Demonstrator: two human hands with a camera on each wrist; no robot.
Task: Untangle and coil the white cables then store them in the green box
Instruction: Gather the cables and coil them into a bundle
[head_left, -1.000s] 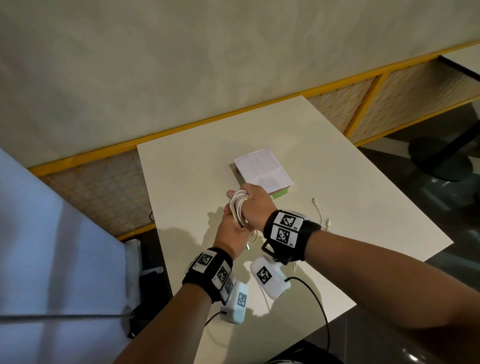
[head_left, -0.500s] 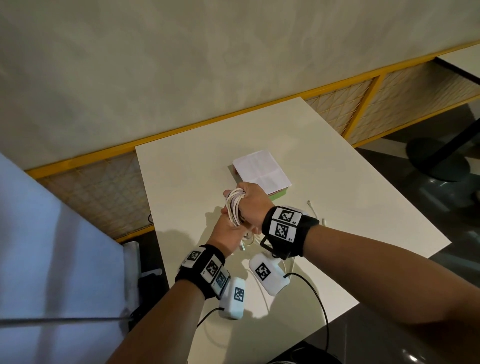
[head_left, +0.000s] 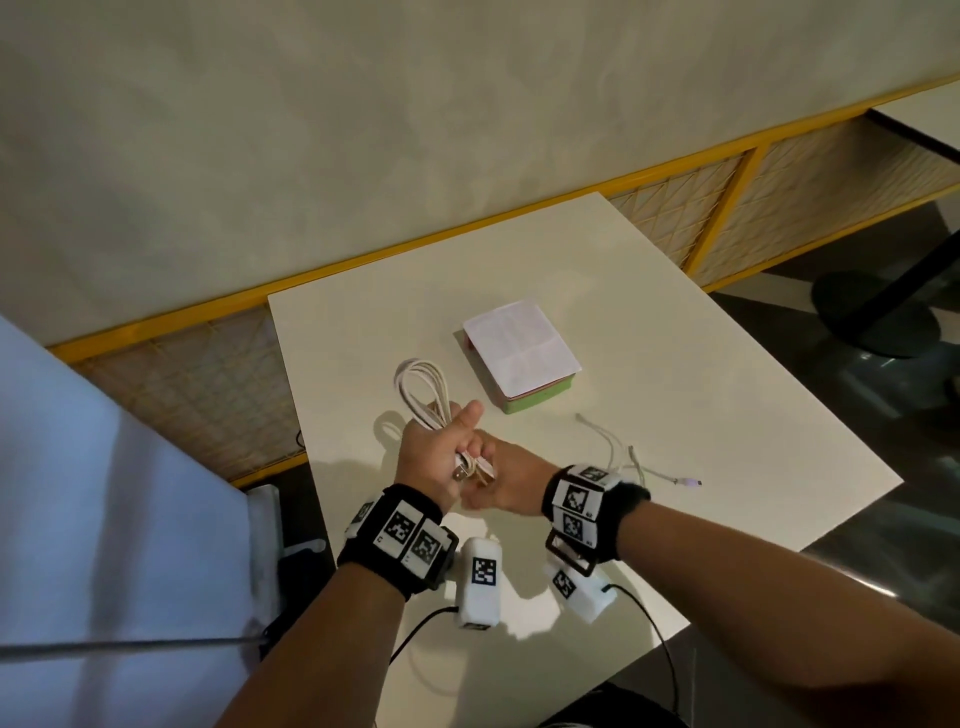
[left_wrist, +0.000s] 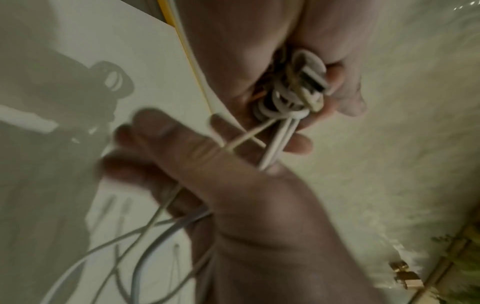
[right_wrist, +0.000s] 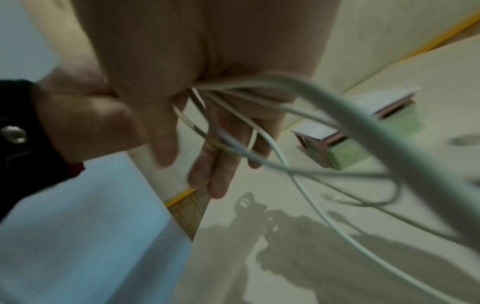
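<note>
Cable coil (head_left: 422, 391) hangs over the worktop (head_left: 675, 332), left hand (head_left: 436, 457) gripping its waist, right hand (head_left: 506, 480) pinching the plug end; tuck it snugly, then box (head_left: 540, 402).

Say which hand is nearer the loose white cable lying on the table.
Right. The right hand sits just left of the loose white cable, on its side of the table. The left hand, holding the coiled white cable, is farther left.

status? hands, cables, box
Left hand grips coiled cable; right hand pinches its plug end. Second cable loose on table. Green box lid shut.
</note>
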